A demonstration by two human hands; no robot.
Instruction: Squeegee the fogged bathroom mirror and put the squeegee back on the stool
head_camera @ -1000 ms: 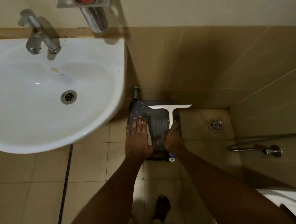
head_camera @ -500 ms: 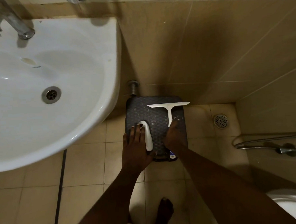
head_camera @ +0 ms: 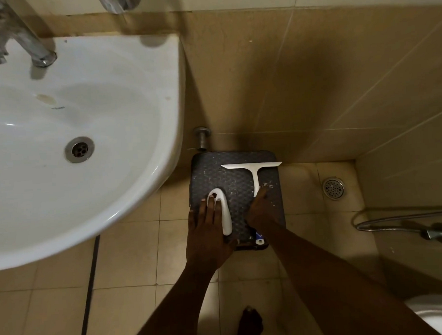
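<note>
The white sink (head_camera: 85, 138) hung up-left of the dark stool (head_camera: 215, 172). On the stool lay the white squeegee (head_camera: 253, 170) — blade at the far edge. The right hand (head_camera: 262, 211) pinched its handle end, and the left hand (head_camera: 205, 229) gripped a white curved piece (head_camera: 223, 210) on the stool's near-left part.

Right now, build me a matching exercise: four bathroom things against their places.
Things:
1. squeegee
2. white bottle
3. floor drain
4. sink

Places:
A. on the floor tiles right of the stool
B. under the left hand
C. handle end at the right hand
D. on the wall, left of the stool

Pairs: 1-C, 2-B, 3-A, 4-D
</note>
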